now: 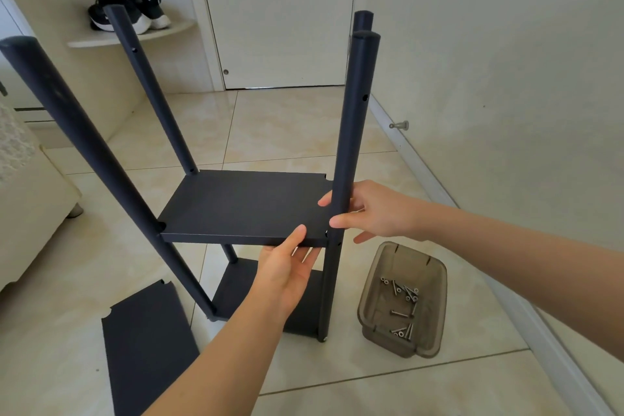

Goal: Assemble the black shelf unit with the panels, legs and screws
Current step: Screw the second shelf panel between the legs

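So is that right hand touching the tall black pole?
Touching. The head view shows the right hand curled round the front right leg, fingertips showing on the leg's far side, just above the middle panel.

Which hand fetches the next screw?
Right hand, gripping the black tube leg: the clear brown screw tray sits on the floor just below it; the left hand holds up the black middle panel.

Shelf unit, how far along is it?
Done: four legs stand on the bottom panel. In hand: the left hand holds the middle panel at its front edge, the right hand grips the front right leg. Left: fixing that panel, the spare panel on the floor, screws in the tray.
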